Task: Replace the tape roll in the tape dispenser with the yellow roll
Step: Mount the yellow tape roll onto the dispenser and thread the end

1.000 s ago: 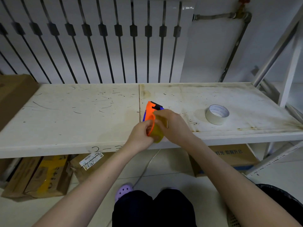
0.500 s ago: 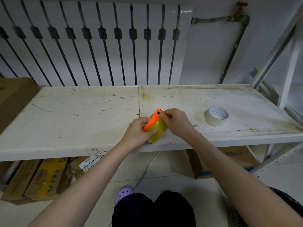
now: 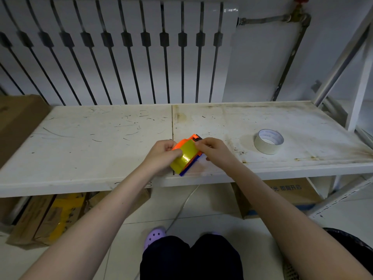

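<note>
The orange and blue tape dispenser (image 3: 182, 144) lies near the front edge of the white shelf (image 3: 101, 150), with the yellow tape roll (image 3: 184, 158) seated in it. My left hand (image 3: 161, 153) grips the dispenser's left side, thumb on the yellow roll. My right hand (image 3: 214, 151) pinches the free end of the yellow tape near the dispenser's far, toothed end. A white tape roll (image 3: 268, 141) lies flat on the shelf to the right, apart from both hands.
A white radiator (image 3: 121, 49) stands behind the shelf, and a pipe (image 3: 290, 55) runs down the wall. A brown carton (image 3: 18, 120) sits at the left. Cardboard boxes (image 3: 282, 190) lie under the shelf. The rack's metal upright (image 3: 359, 93) rises at the right.
The dispenser has come down from upright in the air to lying on the shelf. My right hand has drawn the yellow tape across its top toward the far end.
</note>
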### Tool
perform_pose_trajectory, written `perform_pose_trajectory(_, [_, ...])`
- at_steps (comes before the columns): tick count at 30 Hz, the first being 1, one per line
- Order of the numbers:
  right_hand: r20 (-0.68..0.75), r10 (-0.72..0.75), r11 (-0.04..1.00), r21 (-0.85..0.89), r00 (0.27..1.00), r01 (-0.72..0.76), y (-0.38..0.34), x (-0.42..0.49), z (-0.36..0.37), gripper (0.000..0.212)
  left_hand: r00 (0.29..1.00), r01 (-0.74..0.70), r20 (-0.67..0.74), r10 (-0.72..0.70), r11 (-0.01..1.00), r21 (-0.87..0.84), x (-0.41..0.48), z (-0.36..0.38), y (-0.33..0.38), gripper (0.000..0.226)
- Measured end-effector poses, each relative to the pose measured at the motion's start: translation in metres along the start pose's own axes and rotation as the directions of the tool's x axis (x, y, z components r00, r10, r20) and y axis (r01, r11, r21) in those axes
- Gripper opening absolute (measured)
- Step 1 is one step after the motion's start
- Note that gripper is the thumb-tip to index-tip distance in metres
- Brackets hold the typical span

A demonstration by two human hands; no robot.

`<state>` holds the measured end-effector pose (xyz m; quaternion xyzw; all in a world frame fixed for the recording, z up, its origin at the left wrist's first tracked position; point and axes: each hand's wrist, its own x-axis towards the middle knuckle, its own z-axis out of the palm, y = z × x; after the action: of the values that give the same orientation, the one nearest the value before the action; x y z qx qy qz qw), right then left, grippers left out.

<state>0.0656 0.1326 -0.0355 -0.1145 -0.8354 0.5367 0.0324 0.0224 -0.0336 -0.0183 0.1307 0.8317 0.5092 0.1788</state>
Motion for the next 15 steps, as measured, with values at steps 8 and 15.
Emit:
perform_pose_trajectory(8, [-0.059,0.152,0.97,0.203,0.987,-0.137,-0.008,0.003,0.032,0.04,0.967,0.206,-0.1,-0.233,0.952,-0.229,-0.003,0.006,0.015,0.013])
perform_pose_trajectory(15, [0.055,0.134,0.948,0.285,0.99,-0.144,-0.008,0.001,0.038,0.044,0.93,0.304,-0.097,-0.354,0.892,-0.333,-0.005,0.0,0.008,0.021])
